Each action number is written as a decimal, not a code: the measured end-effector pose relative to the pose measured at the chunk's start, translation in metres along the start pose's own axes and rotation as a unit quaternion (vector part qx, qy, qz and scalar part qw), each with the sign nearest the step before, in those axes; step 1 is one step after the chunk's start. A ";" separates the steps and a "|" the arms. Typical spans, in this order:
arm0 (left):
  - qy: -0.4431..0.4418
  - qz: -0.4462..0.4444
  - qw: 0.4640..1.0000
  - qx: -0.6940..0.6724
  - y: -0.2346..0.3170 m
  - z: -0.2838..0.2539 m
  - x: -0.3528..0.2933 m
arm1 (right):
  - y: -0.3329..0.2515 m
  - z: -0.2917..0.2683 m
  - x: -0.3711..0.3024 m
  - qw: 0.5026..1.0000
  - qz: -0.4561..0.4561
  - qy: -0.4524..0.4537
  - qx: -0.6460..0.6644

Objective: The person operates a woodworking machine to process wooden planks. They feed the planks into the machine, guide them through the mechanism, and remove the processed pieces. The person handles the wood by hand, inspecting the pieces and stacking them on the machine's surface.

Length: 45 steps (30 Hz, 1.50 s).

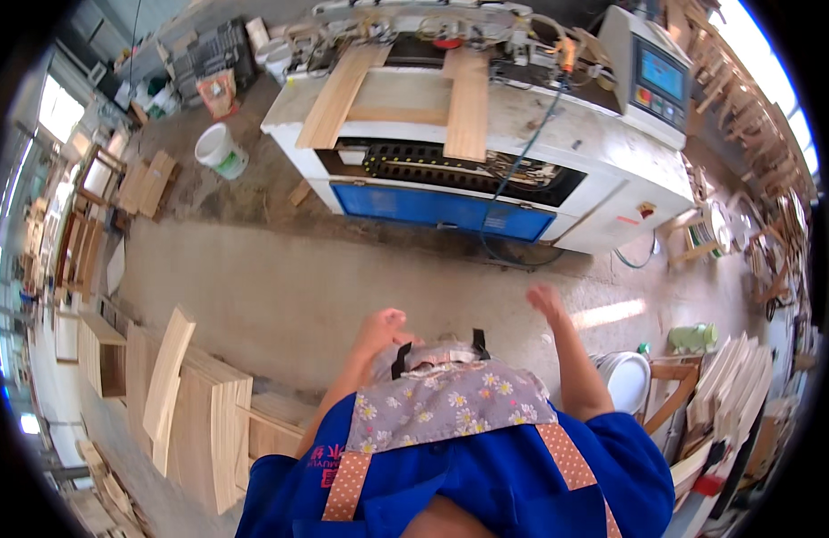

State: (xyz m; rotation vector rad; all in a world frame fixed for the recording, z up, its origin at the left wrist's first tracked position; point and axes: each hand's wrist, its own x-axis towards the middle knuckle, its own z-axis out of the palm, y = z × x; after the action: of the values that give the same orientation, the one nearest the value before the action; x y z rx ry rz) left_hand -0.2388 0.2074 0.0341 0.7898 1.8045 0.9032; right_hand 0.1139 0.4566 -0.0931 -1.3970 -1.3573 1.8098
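Observation:
In front of my apron, my left hand point(383, 330) hangs over the floor with its fingers loosely curved and apart, nothing in it. My right hand point(546, 302) is held out to the right, slightly blurred, its fingers stretched and nothing in them. Both hands are away from the white machine point(558, 148) ahead. On the machine's top lie a pale wooden board point(338, 103) on the left and another board point(466, 108) on the right, each reaching over the front edge. A narrower wooden strip point(398, 116) runs between them.
A control panel point(661, 76) with a lit screen stands at the machine's right; a hose point(513, 170) hangs down its front. Stacked wooden boards point(208, 417) stand at my left. A white bucket point(221, 151) is at the far left. A round white lid point(625, 381) and leaning boards point(728, 386) are right.

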 end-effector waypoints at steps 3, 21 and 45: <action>0.016 -0.031 0.993 -0.110 -0.003 -0.025 0.032 | -0.116 0.068 0.082 0.944 -0.209 0.007 -0.254; 0.127 0.122 0.972 -0.154 0.194 -0.342 0.485 | -0.301 0.265 0.253 0.761 -0.229 0.214 -0.567; 0.449 0.055 0.793 -0.409 0.215 -0.484 0.747 | -0.828 0.408 0.694 0.655 -0.366 0.077 -0.656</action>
State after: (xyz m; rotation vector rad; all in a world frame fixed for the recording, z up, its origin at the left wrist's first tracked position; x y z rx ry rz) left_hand -0.9241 0.8145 0.0182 -0.1756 1.7930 2.1891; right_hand -0.6686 1.1858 0.3427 -1.0646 -2.7365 -0.0578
